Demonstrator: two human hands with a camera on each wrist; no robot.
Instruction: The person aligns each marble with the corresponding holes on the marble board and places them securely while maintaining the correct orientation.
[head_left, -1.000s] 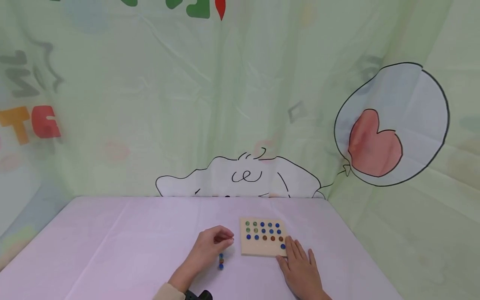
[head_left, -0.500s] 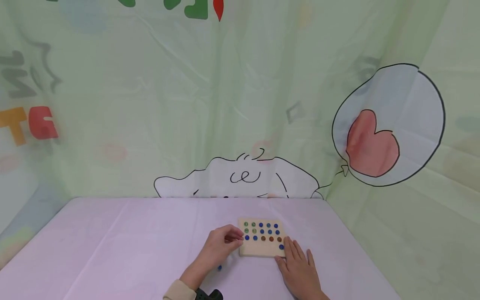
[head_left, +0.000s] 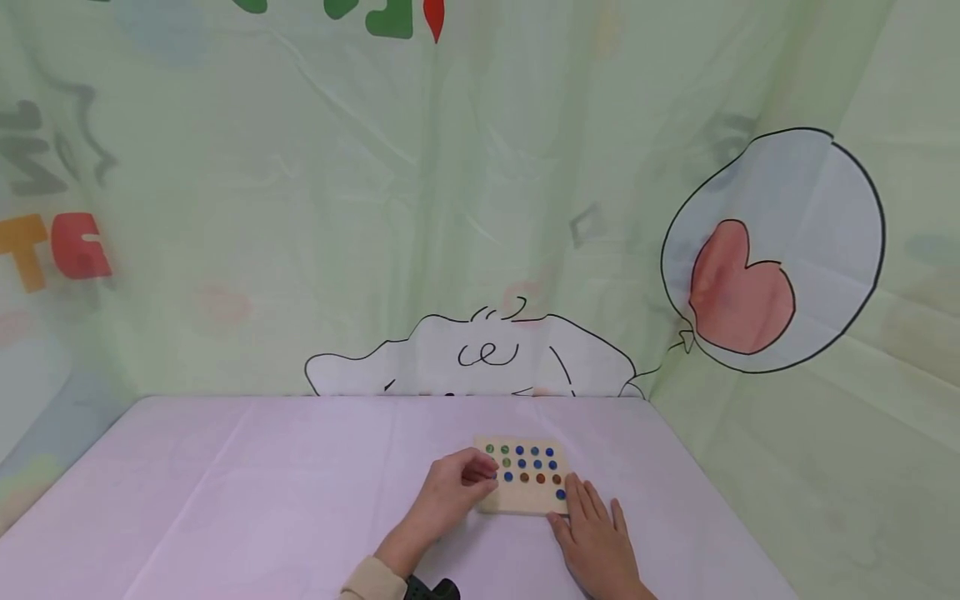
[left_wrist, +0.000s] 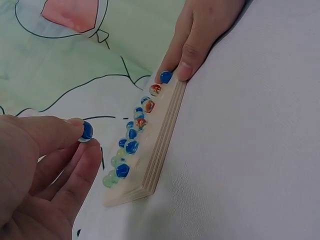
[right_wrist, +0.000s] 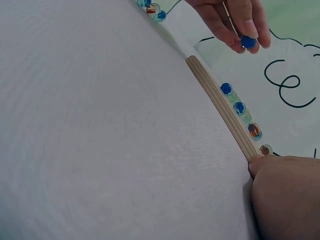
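Observation:
My left hand (head_left: pixel 450 492) pinches a blue marble (left_wrist: pixel 87 131) between thumb and fingertips, held over the left side of a wooden board (head_left: pixel 517 502). Green, blue and reddish-brown marbles (head_left: pixel 540 478) sit on the board in rows. The front row shows a single blue marble (head_left: pixel 560 494) at its right end. Against the right front corner of the board lies my right hand (head_left: pixel 600 542), fingers extended along the edge and thumb at the front side. In the head view, the left fingers cover part of the leftmost marbles.
In the right wrist view, several loose marbles (right_wrist: pixel 151 8) lie on the pale tablecloth (right_wrist: pixel 110 120) beyond the board's left end; the left forearm hides them in the head view. A printed green curtain (head_left: pixel 337 208) rises behind the table.
My left hand has moved right, from beside the board to over its left side. The loose marbles seen earlier have passed behind the left arm. The right hand stays at the corner.

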